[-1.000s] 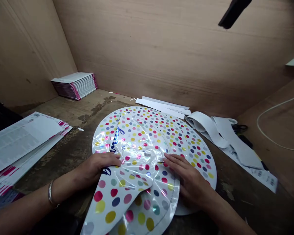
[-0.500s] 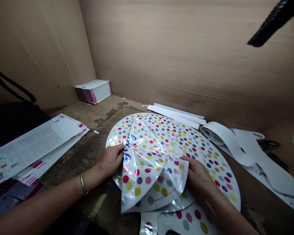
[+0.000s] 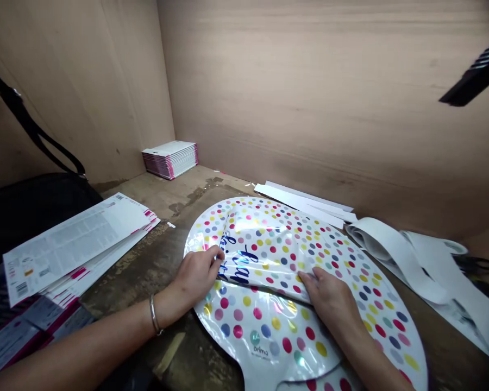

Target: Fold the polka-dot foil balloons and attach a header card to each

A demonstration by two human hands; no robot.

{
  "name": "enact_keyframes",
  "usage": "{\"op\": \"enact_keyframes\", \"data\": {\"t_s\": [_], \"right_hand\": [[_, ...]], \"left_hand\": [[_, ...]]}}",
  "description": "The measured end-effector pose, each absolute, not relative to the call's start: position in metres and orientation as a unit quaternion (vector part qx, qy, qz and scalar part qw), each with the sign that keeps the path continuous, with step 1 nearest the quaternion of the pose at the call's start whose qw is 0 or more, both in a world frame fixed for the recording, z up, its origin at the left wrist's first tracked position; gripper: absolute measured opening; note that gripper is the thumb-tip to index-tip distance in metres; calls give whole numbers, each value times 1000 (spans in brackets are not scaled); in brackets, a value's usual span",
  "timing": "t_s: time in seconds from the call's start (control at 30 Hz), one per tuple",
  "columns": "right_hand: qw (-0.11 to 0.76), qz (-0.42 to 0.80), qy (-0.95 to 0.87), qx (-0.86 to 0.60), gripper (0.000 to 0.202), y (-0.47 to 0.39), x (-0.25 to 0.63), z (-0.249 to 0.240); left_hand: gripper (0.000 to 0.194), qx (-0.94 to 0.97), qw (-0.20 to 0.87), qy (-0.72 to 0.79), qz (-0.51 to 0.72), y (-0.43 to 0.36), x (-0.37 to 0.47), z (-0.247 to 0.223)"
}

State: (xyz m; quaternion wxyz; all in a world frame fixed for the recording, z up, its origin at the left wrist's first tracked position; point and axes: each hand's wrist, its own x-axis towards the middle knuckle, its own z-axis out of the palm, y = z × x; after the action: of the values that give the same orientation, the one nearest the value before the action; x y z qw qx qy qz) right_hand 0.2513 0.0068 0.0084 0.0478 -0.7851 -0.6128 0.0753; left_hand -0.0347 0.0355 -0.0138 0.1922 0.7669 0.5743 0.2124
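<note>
A flat white foil balloon point(image 3: 264, 247) with coloured dots and blue shiny lettering lies partly folded over in front of me. Its folded edge runs between my two hands. At the left end of the fold, my left hand point(image 3: 195, 277), with a bracelet at the wrist, has thumb and fingers closed on the foil. My right hand point(image 3: 332, 296) grips the fold's right end, thumb on top, fingers partly hidden. Beneath spreads another large dotted foil sheet point(image 3: 395, 331), showing at the right and far sides. The foil's tail reaches the bottom of the view.
Printed white cards point(image 3: 77, 233) lie fanned on the left, near a black bag point(image 3: 36, 212). A stack of cards point(image 3: 171, 160) stands in the back corner. White strips point(image 3: 301, 201), curled white material point(image 3: 395, 260) and scissors point(image 3: 478, 264) are along the right. Wooden panels point(image 3: 309, 98) enclose the table.
The loose, crumpled foil layers between my hands have been laid down into a flatter fold, with more lettering showing. My view has shifted, so the surroundings sit further right and lower.
</note>
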Motion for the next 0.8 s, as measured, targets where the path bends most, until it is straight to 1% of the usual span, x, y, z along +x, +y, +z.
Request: {"op": "enact_keyframes", "data": {"t_s": [0.17,0.3,0.4,0.47,0.53,0.6,0.7,0.73,0.8], "right_hand": [[16,61,-628,-775,37,11,254,6],[10,52,-636,-770,35,13,254,5],[9,47,-644,-763,36,13,253,4],[8,39,-650,-759,36,11,250,2],[7,25,-654,-756,37,9,249,-1],[6,13,-658,-753,38,8,250,-2],[9,-1,-661,-750,38,7,258,0],[31,-29,-660,-750,38,7,260,2],[105,-107,-658,-738,45,3,260,5]], "left_hand": [[23,808,157,534,195,31,-32,-16],[24,828,90,543,105,31,-33,-14],[24,833,67,546,53,36,-32,-4],[22,836,46,543,60,41,-25,5],[27,854,27,509,103,46,-12,9],[37,887,43,439,135,48,3,6],[53,915,106,375,106,46,22,-10],[56,914,118,378,90,45,25,-16],[59,908,127,393,71,43,27,-26]]}}
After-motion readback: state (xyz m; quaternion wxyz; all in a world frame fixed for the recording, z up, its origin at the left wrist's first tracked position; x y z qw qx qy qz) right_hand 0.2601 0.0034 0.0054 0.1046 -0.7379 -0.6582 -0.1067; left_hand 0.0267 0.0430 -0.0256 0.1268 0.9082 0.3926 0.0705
